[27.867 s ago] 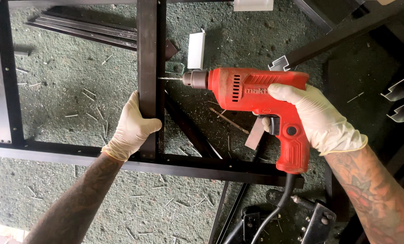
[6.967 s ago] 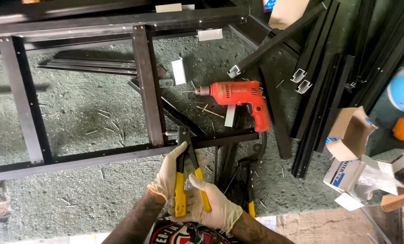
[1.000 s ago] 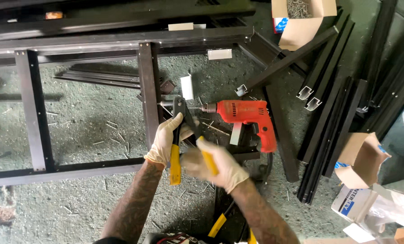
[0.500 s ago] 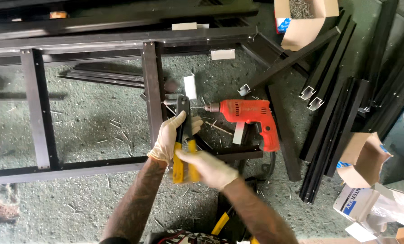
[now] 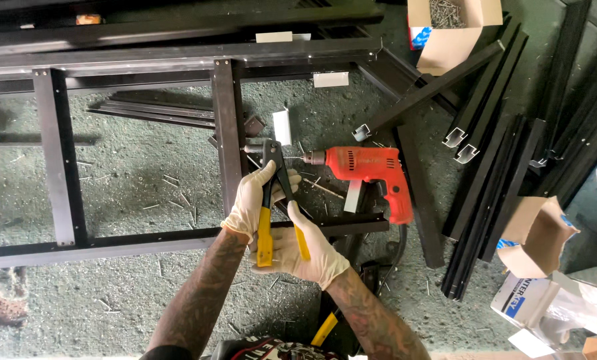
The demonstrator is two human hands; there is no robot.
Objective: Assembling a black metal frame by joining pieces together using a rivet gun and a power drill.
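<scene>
Here the person works a hand riveter with a black head and yellow-sleeved handles [image 5: 272,200], its nose set against the right edge of the upright black metal crossbar [image 5: 226,133] of a black rectangular-tube frame lying flat on the grey concrete floor [image 5: 132,173]. The step in hand reads as setting a rivet into that crossbar: the tool is seated and both handles are gripped, the yellow grips drawn near each other though not quite touching. The gloved left hand [image 5: 253,203] wraps the tool high up, just below the head, fingers curled shut round the left handle with the thumb across the black body. The gloved right hand [image 5: 308,250] sits lower and closes over the right yellow grip, fingers folded tight round it, none spread. Whether a rivet sits in the nose cannot be told; the spot is too small and shaded. By judgement, the next move calls for a firm squeeze of the two handles together with the nose kept square and pressed to the bar, so the tool does not slip off the hole. Just right of the riveter lies a red electric drill [image 5: 368,170], on its side on the floor with its bit pointing toward the crossbar, untouched by either hand. Loose black metal channels [image 5: 485,167] lie in a bundle well to the right, and an open cardboard box of small fasteners [image 5: 448,27] rests at the top edge.
</scene>
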